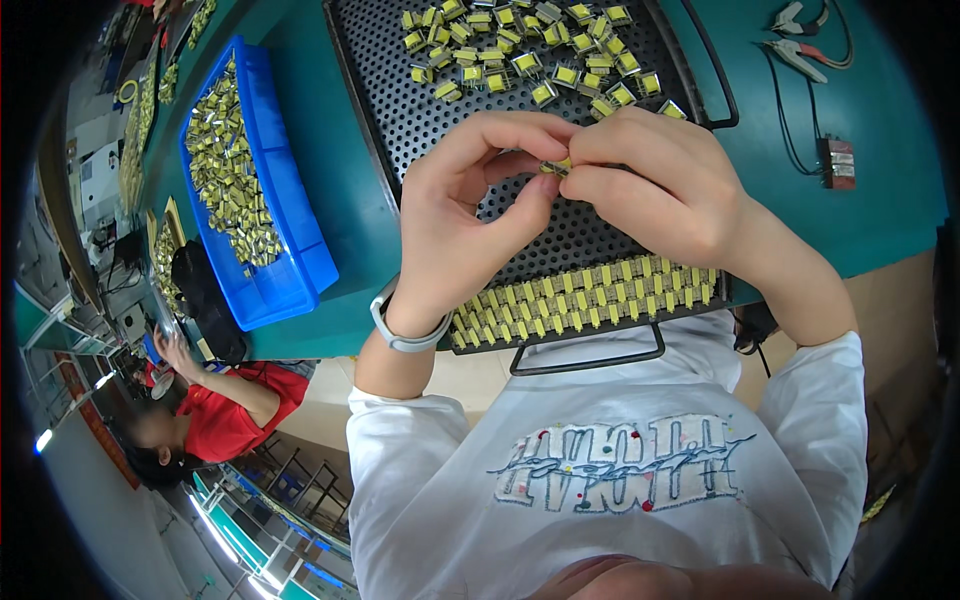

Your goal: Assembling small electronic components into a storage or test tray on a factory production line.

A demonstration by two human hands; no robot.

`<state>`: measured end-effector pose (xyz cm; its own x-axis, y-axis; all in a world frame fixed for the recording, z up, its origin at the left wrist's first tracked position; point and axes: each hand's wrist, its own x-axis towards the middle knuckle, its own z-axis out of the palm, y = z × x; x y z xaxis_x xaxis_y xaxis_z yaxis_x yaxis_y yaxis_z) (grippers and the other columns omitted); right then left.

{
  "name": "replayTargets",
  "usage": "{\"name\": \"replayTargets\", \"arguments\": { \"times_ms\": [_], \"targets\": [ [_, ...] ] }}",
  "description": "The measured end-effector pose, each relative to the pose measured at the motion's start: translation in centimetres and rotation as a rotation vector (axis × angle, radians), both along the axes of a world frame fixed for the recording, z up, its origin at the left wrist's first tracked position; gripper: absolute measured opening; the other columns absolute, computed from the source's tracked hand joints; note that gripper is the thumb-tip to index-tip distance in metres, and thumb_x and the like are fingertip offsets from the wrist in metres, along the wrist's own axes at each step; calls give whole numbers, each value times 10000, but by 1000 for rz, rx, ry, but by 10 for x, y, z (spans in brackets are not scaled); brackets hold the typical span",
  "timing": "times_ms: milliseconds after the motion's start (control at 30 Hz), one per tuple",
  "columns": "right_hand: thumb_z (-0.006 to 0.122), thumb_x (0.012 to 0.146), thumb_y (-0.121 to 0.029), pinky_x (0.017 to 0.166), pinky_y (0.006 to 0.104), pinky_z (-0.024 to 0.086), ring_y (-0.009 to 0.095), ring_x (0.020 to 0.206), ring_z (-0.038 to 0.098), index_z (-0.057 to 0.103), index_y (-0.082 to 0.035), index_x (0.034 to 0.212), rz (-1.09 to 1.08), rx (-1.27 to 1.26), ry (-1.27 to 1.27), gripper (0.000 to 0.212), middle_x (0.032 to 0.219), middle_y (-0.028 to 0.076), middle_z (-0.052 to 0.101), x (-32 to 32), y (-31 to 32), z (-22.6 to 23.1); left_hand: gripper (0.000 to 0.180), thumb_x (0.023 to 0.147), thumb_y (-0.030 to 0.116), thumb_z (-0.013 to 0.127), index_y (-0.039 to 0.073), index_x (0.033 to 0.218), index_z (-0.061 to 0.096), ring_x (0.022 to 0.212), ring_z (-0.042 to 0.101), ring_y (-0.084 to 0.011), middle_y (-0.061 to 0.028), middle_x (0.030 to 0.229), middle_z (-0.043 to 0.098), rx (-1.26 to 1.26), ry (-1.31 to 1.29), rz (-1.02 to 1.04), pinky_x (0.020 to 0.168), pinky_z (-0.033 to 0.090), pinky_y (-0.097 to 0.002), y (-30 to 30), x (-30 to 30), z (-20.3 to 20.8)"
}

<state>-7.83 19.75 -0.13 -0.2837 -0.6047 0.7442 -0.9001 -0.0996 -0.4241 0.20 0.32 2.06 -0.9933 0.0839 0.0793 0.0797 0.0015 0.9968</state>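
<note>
Over a black perforated metal tray, my two hands meet at a small yellow-taped transformer. My left hand pinches it between thumb and forefinger. The fingertips of my right hand are closed on its other side and hide part of it. Many loose transformers of the same kind lie jumbled on the far half of the tray. Along its near edge, more transformers stand packed in neat rows.
A blue plastic bin full of similar parts stands to the left. At the far right lie pliers and a small box with a cable. The tray has wire handles. A person in red sits at the left.
</note>
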Motion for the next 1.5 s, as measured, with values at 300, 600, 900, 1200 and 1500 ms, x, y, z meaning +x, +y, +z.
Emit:
{"name": "replayTargets", "arguments": {
  "times_ms": [300,600,900,1200,1500],
  "targets": [
    [723,692,-14,548,326,524,265,714,647,661,54,896,8,2,8,223,936,156,644,0,0,0,227,862,-96,639,-12,1072,649,1113,667,-225,-147,1179,676,-7,10,4,1000,548,-369,0,1,-1],
    [724,664,-15,539,324,516,258,706,638,655,56,888,-3,-8,16,245,927,152,636,1,-1,0,239,851,-94,648,-13,1076,644,1101,676,-227,-150,1172,681,-20,52,-10,998,551,-370,-2,0,-2],
    [722,646,-7,535,325,518,263,699,636,646,62,880,-7,-3,54,256,923,158,629,2,-1,-1,247,838,-119,646,-20,1064,640,1105,680,-230,-158,1168,685,-57,50,7,1005,553,-370,0,1,0],
    [742,606,46,538,328,522,262,694,633,638,42,899,-8,-2,41,311,917,142,626,1,-1,-3,251,838,-132,644,-33,1069,643,1067,696,-220,-158,1150,696,-126,121,14,963,579,-349,1,1,-1],
    [745,602,45,533,326,517,257,683,630,641,37,900,-13,9,43,315,916,138,625,2,1,-1,218,849,-119,647,-38,1051,652,1040,707,-217,-158,1121,711,-120,116,38,941,590,-343,4,1,-1]
  ]
}}
